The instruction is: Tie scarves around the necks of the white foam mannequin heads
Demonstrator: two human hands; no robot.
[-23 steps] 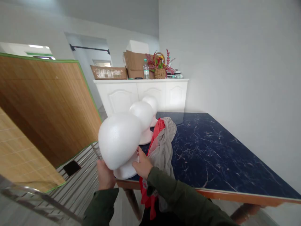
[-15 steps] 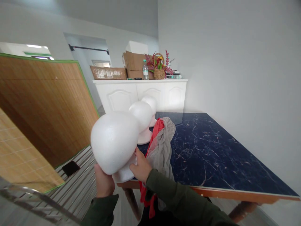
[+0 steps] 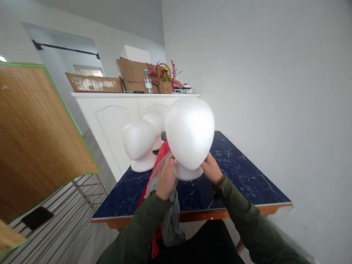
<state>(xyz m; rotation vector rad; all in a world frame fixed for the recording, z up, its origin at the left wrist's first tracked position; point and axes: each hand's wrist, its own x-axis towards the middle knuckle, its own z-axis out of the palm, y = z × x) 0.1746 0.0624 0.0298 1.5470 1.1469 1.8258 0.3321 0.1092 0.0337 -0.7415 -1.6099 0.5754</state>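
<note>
Both my hands hold up a white foam mannequin head (image 3: 189,128) by its flared base, above the middle of the table. My left hand (image 3: 165,176) grips the base's left side, and my right hand (image 3: 211,168) presses its right side. Behind it, a second foam head (image 3: 139,140) stands on the dark blue marble tabletop (image 3: 242,172), and a third (image 3: 152,123) is partly hidden behind that one. A red scarf (image 3: 161,165) and a grey scarf (image 3: 170,220) hang over the table's near edge below my left forearm.
A white cabinet (image 3: 110,124) stands beyond the table, topped by cardboard boxes (image 3: 132,73), a water bottle (image 3: 147,83) and a flower basket (image 3: 165,82). A bamboo panel (image 3: 35,128) and metal rack (image 3: 74,205) stand left; a white wall (image 3: 261,91) runs right.
The held foam head has moved right and up, from the table's left edge to above its middle. Both hands now hold its base. The view has turned left.
</note>
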